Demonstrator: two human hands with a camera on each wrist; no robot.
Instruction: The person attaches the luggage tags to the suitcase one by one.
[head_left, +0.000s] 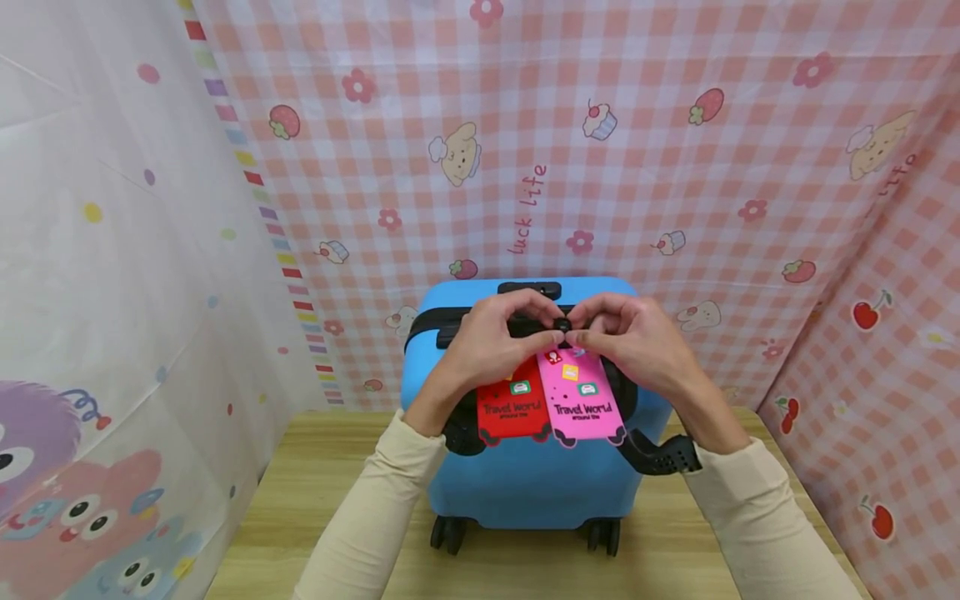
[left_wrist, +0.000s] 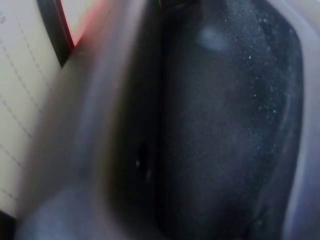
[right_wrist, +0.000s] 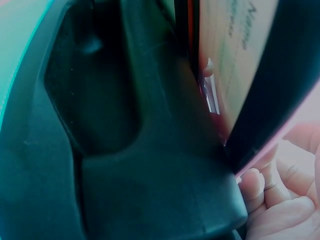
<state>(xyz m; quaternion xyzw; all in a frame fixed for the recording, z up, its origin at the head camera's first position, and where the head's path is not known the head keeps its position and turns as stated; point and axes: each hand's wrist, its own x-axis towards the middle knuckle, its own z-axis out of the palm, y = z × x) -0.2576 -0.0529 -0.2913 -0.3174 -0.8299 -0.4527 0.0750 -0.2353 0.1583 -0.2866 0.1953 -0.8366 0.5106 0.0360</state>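
A blue suitcase [head_left: 525,487] stands upright, its black handle side facing me. In front of it hang a red luggage tag [head_left: 513,410] and a pink luggage tag [head_left: 583,410], both printed "Travel World". My left hand [head_left: 501,337] and right hand [head_left: 634,340] meet above the pink tag. Between their thumbs and index fingers they pinch a small black strap piece [head_left: 562,324], mostly covered by the fingertips. The right wrist view has the black suitcase handle [right_wrist: 165,195] close up, beside the tag's name card [right_wrist: 240,45]. Dark, blurred plastic [left_wrist: 215,125] fills most of the left wrist view.
A black luggage belt [head_left: 431,320] crosses the suitcase's upper part. Its telescopic handle top [head_left: 529,289] shows behind my hands. Wheels [head_left: 448,533] rest on the wooden table [head_left: 337,492]. Checked cloth [head_left: 480,150] hangs behind and to the right, with white printed cloth [head_left: 135,250] at left.
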